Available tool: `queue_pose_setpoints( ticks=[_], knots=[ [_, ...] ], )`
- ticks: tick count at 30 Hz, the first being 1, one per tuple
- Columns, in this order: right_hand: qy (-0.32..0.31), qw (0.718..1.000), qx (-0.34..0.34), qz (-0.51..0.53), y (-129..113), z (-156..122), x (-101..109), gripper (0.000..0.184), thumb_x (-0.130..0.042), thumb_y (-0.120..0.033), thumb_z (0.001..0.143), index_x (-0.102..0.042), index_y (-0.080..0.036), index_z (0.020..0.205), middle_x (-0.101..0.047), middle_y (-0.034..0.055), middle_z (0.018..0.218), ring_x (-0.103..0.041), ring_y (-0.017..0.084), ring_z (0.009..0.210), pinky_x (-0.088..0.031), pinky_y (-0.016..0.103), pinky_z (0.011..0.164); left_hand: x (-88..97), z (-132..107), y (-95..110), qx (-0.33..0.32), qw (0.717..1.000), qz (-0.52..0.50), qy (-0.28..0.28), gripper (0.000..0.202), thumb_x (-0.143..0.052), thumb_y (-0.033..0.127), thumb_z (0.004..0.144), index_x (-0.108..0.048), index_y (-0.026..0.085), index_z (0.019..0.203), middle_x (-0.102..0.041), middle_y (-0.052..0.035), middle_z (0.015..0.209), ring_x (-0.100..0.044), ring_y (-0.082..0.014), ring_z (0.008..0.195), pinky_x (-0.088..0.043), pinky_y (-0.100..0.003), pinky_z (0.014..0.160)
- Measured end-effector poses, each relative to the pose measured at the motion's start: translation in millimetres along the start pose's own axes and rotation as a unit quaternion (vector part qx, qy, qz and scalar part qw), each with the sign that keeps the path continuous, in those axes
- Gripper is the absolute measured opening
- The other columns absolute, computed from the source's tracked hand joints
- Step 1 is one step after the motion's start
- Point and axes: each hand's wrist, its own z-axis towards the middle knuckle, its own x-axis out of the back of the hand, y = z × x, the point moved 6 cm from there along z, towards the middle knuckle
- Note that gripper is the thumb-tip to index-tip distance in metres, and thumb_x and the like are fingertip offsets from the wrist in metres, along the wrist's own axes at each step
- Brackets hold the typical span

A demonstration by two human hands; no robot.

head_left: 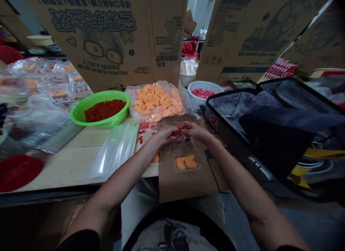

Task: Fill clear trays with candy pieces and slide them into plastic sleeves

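Note:
My left hand point(165, 133) and my right hand point(194, 130) meet over a brown cardboard sheet point(185, 182), fingers pinched together on a small clear packet with red pieces point(177, 133). Just below them on the cardboard lies a small clear packet of orange pieces point(186, 162). Another orange piece point(155, 158) sits under my left wrist. Behind the hands, a pile of orange pieces point(156, 100) rests on clear plastic. A green bowl of dark red bits point(104, 109) stands to the left of it.
A white bowl of red packets point(204, 91) stands behind an open dark suitcase point(272, 118) on the right. Clear bags point(114, 150) lie on the wooden table point(72, 161). Filled packets point(45, 78) pile up far left. Cardboard boxes point(113, 39) wall the back. A red lid point(17, 172) lies near left.

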Motion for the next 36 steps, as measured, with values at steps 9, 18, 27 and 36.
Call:
queue_pose_setpoints(
  ticks=[9, 18, 27, 36],
  knots=[
    [0.071, 0.938, 0.049, -0.336, 10, -5, 0, 0.009, -0.054, -0.012, 0.08, -0.061, -0.015, 0.083, -0.063, 0.0032, 0.076, -0.051, 0.015, 0.068, -0.032, 0.024, 0.062, 19.1, -4, -5, -0.03, 0.991, 0.113, 0.07, 0.005, -0.069, 0.016, 0.081, -0.068, 0.013, 0.077, -0.059, 0.0022, 0.055, -0.042, -0.0062, 0.041, -0.024, -0.017, 0.039],
    [0.081, 0.904, 0.064, -0.415, 11, -13, -10, 0.026, -0.054, -0.011, 0.081, -0.071, -0.013, 0.101, -0.066, 0.0131, 0.1, -0.059, 0.021, 0.09, -0.041, 0.028, 0.079, 36.2, -7, -7, -0.049, 0.985, 0.142, 0.08, 0.011, -0.077, 0.015, 0.068, -0.068, 0.012, 0.074, -0.056, 0.0028, 0.051, -0.041, -0.0066, 0.041, -0.026, -0.018, 0.04],
    [0.056, 0.98, 0.04, -0.185, 2, -3, -15, 0.011, -0.055, -0.026, 0.084, -0.06, -0.016, 0.088, -0.061, -0.0003, 0.074, -0.053, 0.014, 0.065, -0.034, 0.023, 0.059, 23.6, -4, -14, -0.16, 0.973, 0.082, 0.145, 0.004, -0.069, 0.015, 0.07, -0.066, 0.013, 0.072, -0.06, 0.004, 0.059, -0.049, -0.0069, 0.052, -0.034, -0.017, 0.05],
    [0.079, 0.938, 0.13, -0.31, -27, -2, -39, 0.023, -0.051, -0.012, 0.08, -0.055, -0.016, 0.102, -0.066, 0.0071, 0.092, -0.056, 0.017, 0.077, -0.036, 0.026, 0.067, 30.4, -4, -18, -0.163, 0.969, 0.035, 0.185, 0.011, -0.063, 0.022, 0.077, -0.068, 0.012, 0.081, -0.063, 0.0011, 0.063, -0.048, -0.0079, 0.047, -0.036, -0.019, 0.045]
  ],
)
